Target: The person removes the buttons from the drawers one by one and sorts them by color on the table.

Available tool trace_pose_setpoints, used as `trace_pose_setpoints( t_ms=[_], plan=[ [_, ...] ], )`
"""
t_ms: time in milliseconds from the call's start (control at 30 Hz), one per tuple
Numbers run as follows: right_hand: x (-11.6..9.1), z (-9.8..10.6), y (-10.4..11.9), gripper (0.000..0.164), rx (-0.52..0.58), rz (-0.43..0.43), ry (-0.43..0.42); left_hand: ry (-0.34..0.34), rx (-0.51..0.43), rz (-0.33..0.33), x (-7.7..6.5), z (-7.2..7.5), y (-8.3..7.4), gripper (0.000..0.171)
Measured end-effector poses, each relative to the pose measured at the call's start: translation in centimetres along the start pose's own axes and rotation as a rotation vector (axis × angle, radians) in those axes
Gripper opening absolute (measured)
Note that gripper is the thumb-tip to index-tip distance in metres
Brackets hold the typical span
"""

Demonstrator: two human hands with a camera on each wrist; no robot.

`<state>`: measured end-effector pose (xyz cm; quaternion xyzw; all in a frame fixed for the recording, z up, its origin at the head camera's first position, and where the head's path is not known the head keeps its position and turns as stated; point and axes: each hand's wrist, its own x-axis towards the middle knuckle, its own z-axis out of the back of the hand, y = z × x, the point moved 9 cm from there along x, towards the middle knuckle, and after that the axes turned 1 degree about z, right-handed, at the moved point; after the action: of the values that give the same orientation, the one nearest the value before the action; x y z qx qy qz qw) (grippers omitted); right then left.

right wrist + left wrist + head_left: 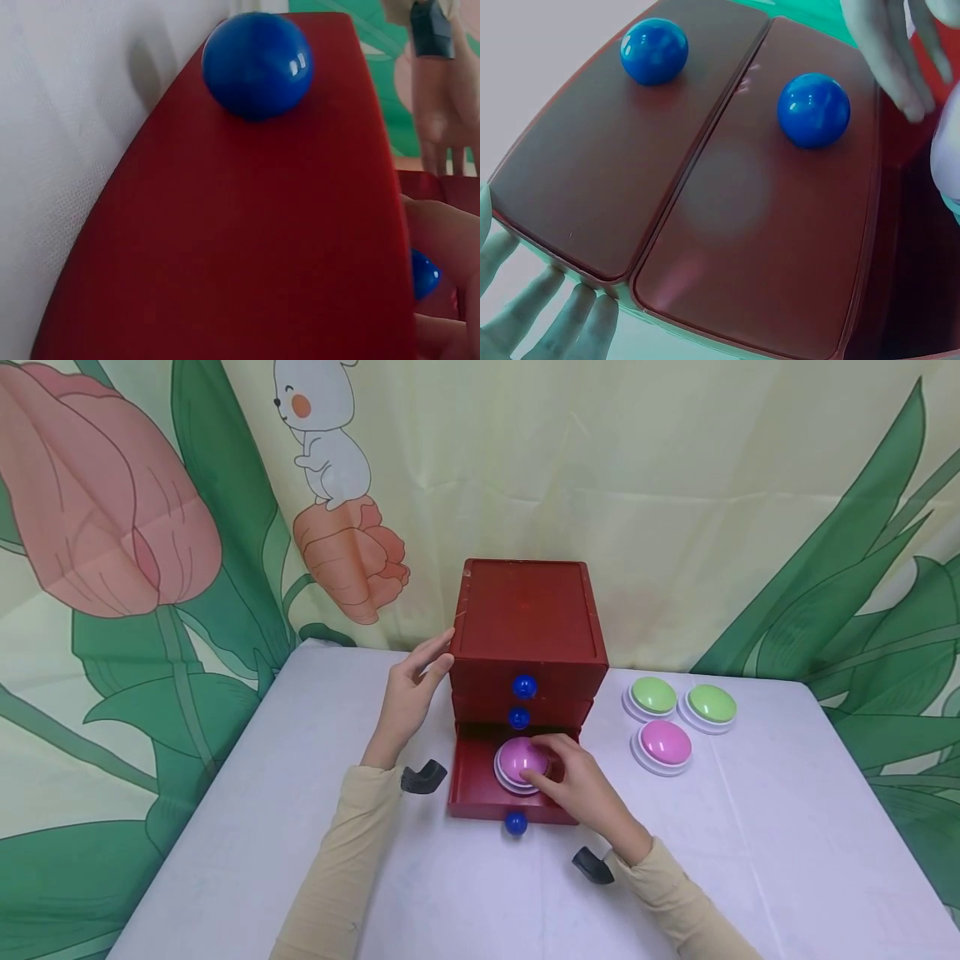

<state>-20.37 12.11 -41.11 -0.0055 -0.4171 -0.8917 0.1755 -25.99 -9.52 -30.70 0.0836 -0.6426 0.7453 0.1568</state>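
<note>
A pink push button (519, 760) with a white base sits in the pulled-out bottom drawer (472, 793) of a small red drawer cabinet (525, 610). My right hand (577, 781) holds its dome from the right, the thumb on the near side and the fingers on the far side. In the left wrist view only an edge of the button's dome (949, 154) shows; the drawer front hides it from the right wrist view. Along the cabinet's left side lies my left hand (412, 693), fingers extended against the red wall. The upper two drawers, with blue knobs (814, 110), are closed.
Two green push buttons (654, 695) (712, 704) and another pink button (666, 743) stand on the white tablecloth (787, 827) right of the cabinet. A blue knob (515, 823) juts from the open drawer's front. Behind hangs a printed curtain (675, 527).
</note>
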Motion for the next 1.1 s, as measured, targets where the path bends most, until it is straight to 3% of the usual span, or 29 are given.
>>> trace_pose_setpoints(
  t_ms=[200, 600, 1100],
  plan=[
    [0.5, -0.5, 0.3, 0.060, -0.063, 0.037, -0.016, -0.001, -0.003, -0.004, 0.0, -0.1, 0.0, 0.045],
    [1.1, -2.1, -0.1, 0.070, -0.186, -0.008, 0.053, -0.005, -0.009, -0.005, 0.1, 0.0, 0.0, 0.044],
    [1.1, -2.0, 0.2, 0.066, -0.203, 0.024, 0.006, -0.004, -0.011, -0.004, 0.1, 0.1, 0.2, 0.044]
  ],
)
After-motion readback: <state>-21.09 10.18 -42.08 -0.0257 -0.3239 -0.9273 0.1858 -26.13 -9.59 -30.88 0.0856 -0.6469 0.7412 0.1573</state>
